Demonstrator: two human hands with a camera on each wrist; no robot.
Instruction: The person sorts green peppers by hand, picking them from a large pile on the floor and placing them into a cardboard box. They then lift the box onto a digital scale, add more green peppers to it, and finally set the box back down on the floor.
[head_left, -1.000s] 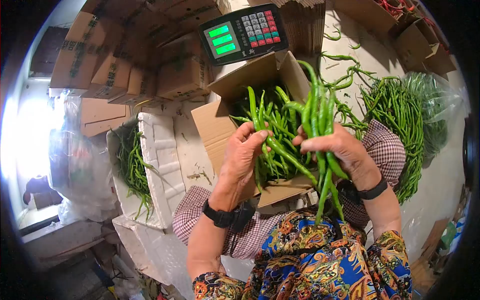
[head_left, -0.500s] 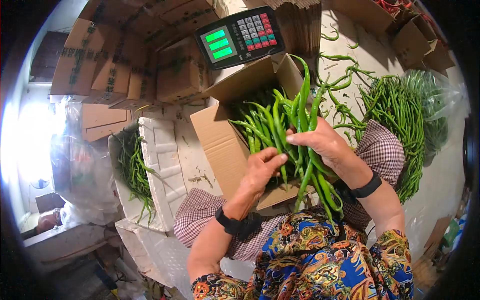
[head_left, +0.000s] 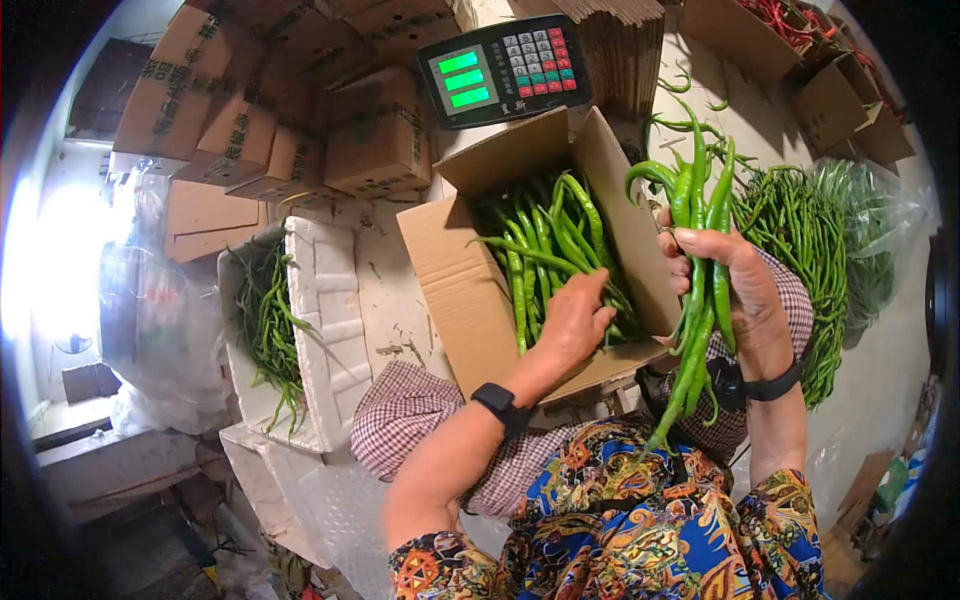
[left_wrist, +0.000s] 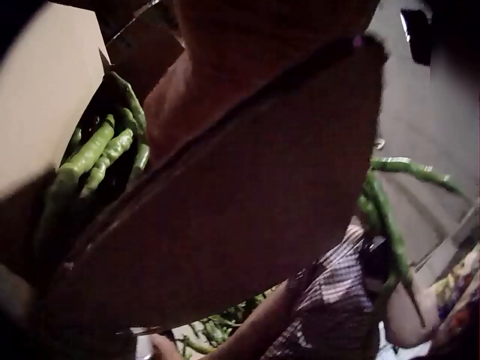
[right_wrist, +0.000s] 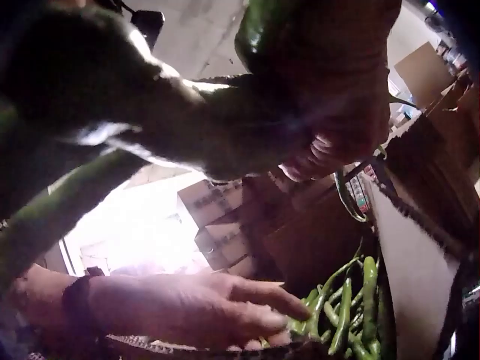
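Note:
Long green chili peppers point(head_left: 540, 240) lie lengthwise in an open cardboard box point(head_left: 455, 290). Over the box's near right part, my left hand point(head_left: 575, 322) rests on the peppers, its fingers fairly straight; the right wrist view shows that left hand point(right_wrist: 202, 307) low at the box with fingertips at the peppers point(right_wrist: 345, 315). To the right of the box, my right hand point(head_left: 738, 265) grips a bunch of green chili peppers point(head_left: 690, 345) between thumb and fingers, tips hanging toward the lap. In the left wrist view a dark, near surface covers much of the picture.
A scale display point(head_left: 505, 72) stands behind the box. More peppers point(head_left: 800, 260) are heaped at the right, beside a clear plastic bag point(head_left: 870, 230). At left is a white foam box point(head_left: 330, 340) with peppers. Stacked cartons point(head_left: 375, 130) fill the back left.
The hands have parted: my right hand has carried its pepper bunch rightward out from over the box. My left hand has let go of the bunch and moved down onto the peppers inside.

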